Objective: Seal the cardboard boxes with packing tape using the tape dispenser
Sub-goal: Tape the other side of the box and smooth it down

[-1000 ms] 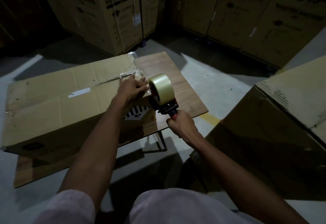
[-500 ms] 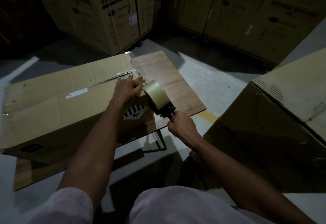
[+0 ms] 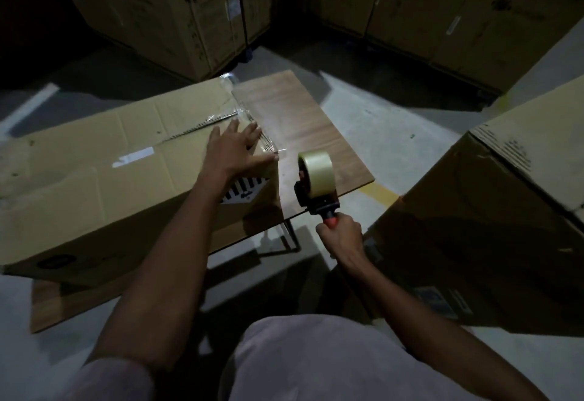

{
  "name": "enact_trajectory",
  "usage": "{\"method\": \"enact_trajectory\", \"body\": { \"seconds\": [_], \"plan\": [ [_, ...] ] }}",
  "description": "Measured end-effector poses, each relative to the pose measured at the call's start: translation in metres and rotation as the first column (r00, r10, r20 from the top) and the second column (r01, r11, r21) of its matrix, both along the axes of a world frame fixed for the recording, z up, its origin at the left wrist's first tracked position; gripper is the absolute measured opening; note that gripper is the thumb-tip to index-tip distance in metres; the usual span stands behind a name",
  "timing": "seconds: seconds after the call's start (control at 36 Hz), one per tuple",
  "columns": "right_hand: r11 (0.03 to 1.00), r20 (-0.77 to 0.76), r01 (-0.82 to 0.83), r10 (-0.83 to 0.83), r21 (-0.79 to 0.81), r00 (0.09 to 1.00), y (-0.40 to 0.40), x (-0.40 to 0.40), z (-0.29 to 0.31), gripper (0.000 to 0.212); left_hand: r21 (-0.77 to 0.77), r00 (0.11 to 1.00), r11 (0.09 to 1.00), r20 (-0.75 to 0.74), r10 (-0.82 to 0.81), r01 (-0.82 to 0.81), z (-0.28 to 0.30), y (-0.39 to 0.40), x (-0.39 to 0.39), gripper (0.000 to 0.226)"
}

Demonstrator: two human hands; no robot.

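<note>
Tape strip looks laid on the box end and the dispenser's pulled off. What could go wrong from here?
1. The clear tape along the box's right edge looks wrinkled; unless the left hand presses it flat, it may lift.
2. The cardboard box overhangs the small wooden table; hard pressing near that end could shift or tip it.
3. The tape dispenser in the right hand hangs off the box, so its loose tape end could stick to itself.

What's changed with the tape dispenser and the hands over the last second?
The right hand has pulled the tape dispenser off the box corner, back toward the person, so it is now clear of the box. The left hand stays flat on the taped corner, and the right hand's grip on the handle is unchanged.
</note>
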State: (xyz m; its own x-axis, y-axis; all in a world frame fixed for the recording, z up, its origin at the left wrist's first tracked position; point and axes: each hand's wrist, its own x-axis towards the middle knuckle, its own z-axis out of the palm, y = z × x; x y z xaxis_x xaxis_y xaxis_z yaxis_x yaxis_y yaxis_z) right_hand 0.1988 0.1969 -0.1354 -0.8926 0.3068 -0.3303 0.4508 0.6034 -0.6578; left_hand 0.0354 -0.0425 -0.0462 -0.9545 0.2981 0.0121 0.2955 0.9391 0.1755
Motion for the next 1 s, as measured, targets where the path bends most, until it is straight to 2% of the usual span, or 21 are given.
{"method": "enact_trajectory", "body": {
  "seconds": [0.08,0.17,0.33,0.47,0.64,0.83,1.0],
  "plan": [
    [0.997,-0.009,0.069,-0.069,-0.038,0.998,-0.007,-0.006,-0.003,0.015,-0.088,0.995,0.996,-0.097,-0.028,0.019,-0.002,0.006,0.003,0.091],
    [0.987,-0.013,0.147,-0.148,-0.065,0.989,-0.016,-0.014,-0.006,0.019,-0.103,0.989,0.994,-0.145,-0.037,0.022,-0.002,0.009,0.008,0.086],
    [0.955,-0.006,0.281,-0.283,-0.096,0.959,-0.035,-0.039,-0.008,0.021,-0.11,0.993,0.993,-0.115,0.038,-0.051,-0.005,0.02,0.014,0.087],
    [0.931,-0.026,0.331,-0.339,-0.157,0.941,-0.049,-0.06,-0.016,0.013,-0.086,0.989,0.989,-0.106,0.106,-0.116,-0.01,0.025,0.017,0.089],
    [0.88,-0.053,0.42,-0.441,-0.221,0.896,-0.052,-0.098,-0.019,0.022,-0.027,0.974,0.978,-0.102,0.204,-0.208,-0.019,0.035,0.019,0.087],
    [0.908,-0.019,0.379,-0.389,-0.178,0.921,-0.048,-0.144,-0.045,0.057,-0.053,0.974,0.975,-0.075,0.213,-0.217,-0.023,0.031,0.014,0.107],
    [0.953,0.068,0.296,-0.292,-0.058,0.954,-0.046,-0.168,-0.062,0.064,-0.021,0.956,0.961,-0.107,0.272,-0.276,-0.024,0.041,0.015,0.09]
  ]
}}
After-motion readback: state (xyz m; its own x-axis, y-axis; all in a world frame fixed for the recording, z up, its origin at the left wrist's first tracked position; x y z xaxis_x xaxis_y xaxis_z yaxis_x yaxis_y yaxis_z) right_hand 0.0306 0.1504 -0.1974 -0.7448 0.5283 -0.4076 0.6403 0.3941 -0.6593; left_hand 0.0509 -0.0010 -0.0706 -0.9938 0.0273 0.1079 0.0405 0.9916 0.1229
